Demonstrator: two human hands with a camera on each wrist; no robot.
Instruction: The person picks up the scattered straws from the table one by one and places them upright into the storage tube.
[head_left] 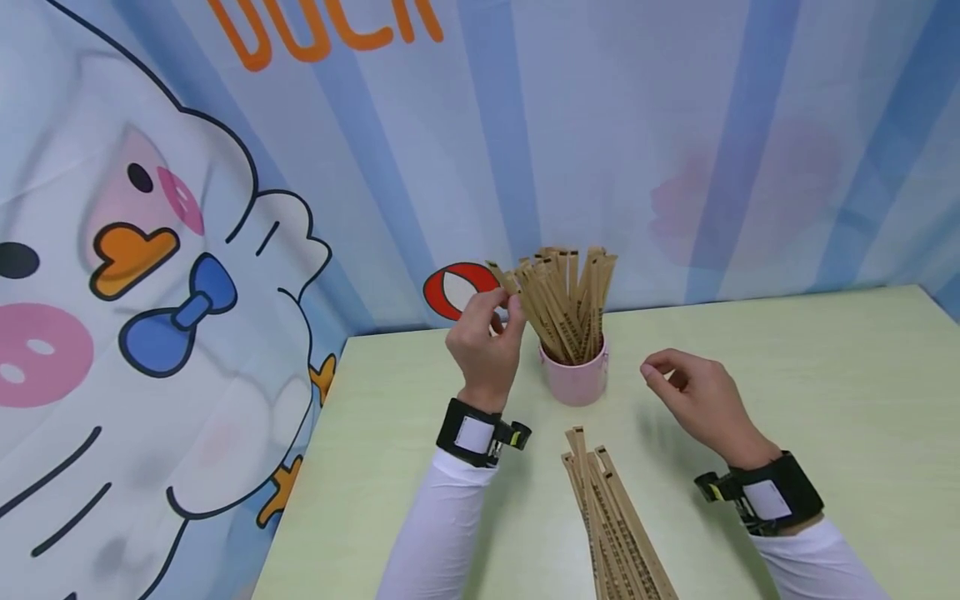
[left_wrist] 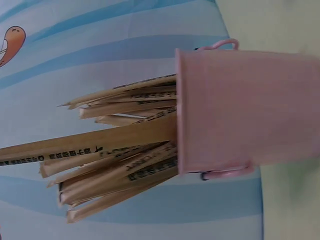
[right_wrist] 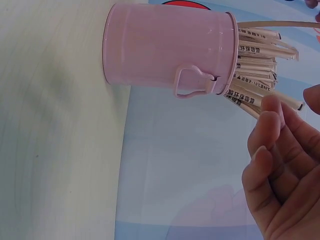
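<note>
Several paper-wrapped straws (head_left: 570,308) stand bunched in a pink bucket-like cup (head_left: 575,385) with small side handles, near the table's back edge. At the bunch's left side, my left hand (head_left: 483,346) pinches the upper end of one wrapped straw (left_wrist: 75,145) between thumb and fingertips. That straw leans out beyond the others, its lower end hidden inside the cup. To the right of the cup hovers my right hand (head_left: 701,400), fingers loosely curled and holding nothing. More wrapped straws (head_left: 618,533) lie in a loose pile on the table in front of the cup.
The pale yellow table (head_left: 825,400) ends at a hanging cloth backdrop (head_left: 600,125) close behind the cup. A cartoon duck (head_left: 187,400) is printed on the cloth at the left. Each wrist wears a black strap (head_left: 465,431) with a small camera.
</note>
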